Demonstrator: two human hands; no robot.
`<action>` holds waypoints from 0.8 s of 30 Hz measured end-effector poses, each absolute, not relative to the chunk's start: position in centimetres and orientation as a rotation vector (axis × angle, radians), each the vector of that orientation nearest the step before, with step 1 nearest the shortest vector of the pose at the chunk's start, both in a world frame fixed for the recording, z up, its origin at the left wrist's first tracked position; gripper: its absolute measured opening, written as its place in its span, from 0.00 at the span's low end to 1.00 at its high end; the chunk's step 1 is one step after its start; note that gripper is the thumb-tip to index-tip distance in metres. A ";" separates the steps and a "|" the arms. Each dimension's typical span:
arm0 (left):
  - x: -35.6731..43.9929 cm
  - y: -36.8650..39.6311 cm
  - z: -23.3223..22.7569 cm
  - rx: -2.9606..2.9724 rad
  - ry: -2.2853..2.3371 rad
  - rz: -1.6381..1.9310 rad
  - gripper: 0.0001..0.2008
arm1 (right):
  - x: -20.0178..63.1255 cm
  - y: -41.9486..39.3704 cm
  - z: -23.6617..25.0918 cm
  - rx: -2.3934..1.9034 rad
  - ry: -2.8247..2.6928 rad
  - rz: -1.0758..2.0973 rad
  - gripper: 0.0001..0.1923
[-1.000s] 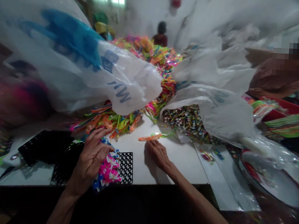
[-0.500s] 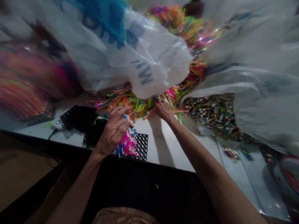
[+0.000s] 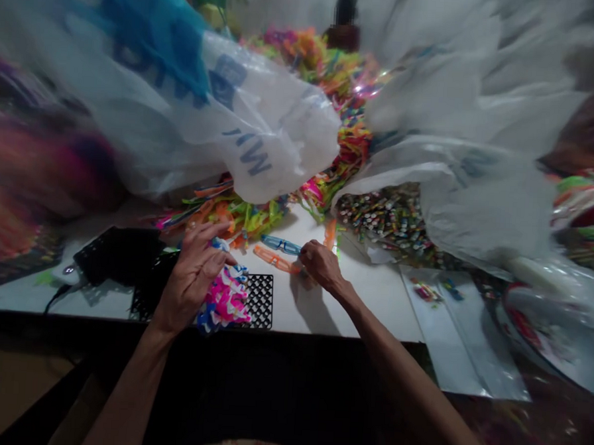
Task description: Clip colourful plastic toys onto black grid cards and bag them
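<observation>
1. Back from the heap, our right hand point(image 3: 320, 265) now rests on the white table point(image 3: 372, 306), where half a second ago it was stretched out to the neon pile under the bag; an orange toy-glasses frame point(image 3: 275, 259) and a blue one point(image 3: 282, 245) now lie by its fingers.
2. Its grip is pressed together on the near end of the orange frame, pinning it flat so that it lies ready to hand; the blue frame sits just beyond, touching or nearly so.
3. Our left hand point(image 3: 194, 277) has stayed put, fingers curled over a bundle of pink, blue and white pieces point(image 3: 226, 300). That grip pinches the bundle from above, seemingly to keep it together on the black plastic grid point(image 3: 260, 300) beneath.
4. A printed plastic sack point(image 3: 262, 124) overhangs the pile of neon frames point(image 3: 237, 216), which spills out within easy reach.
5. To the right, a second sack point(image 3: 472, 198) gapes over a mass of small capsule-like pieces point(image 3: 387, 220), and flat clear packets point(image 3: 463, 337) lie at the table's edge.
6. Far back, another person point(image 3: 343, 26) sits behind the heap.
</observation>
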State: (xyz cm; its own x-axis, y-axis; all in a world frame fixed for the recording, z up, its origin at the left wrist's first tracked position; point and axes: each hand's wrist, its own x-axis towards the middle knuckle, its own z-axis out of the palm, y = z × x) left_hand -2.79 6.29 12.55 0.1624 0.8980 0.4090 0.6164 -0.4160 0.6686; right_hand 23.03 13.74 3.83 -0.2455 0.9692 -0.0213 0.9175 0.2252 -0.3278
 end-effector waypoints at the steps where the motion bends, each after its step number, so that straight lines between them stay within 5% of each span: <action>1: -2.8 6.3 12.5 2.107 1.443 1.122 0.16 | 23.8 13.6 3.9 -1.827 -2.233 0.442 0.09; 14: -2.7 6.3 12.3 2.092 1.464 1.117 0.15 | 22.8 12.4 4.1 -1.871 -2.542 0.508 0.10; 24: -2.5 6.3 12.5 2.086 1.450 1.146 0.16 | 18.8 6.4 2.0 -1.248 -1.569 1.605 0.06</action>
State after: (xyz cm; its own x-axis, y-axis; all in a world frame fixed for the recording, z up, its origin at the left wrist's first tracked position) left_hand -2.48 6.28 12.52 0.1480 0.8972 0.4162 0.6117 -0.4137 0.6743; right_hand 18.81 6.43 2.01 -0.4053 0.8855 -0.2273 0.2071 -0.1532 -0.9663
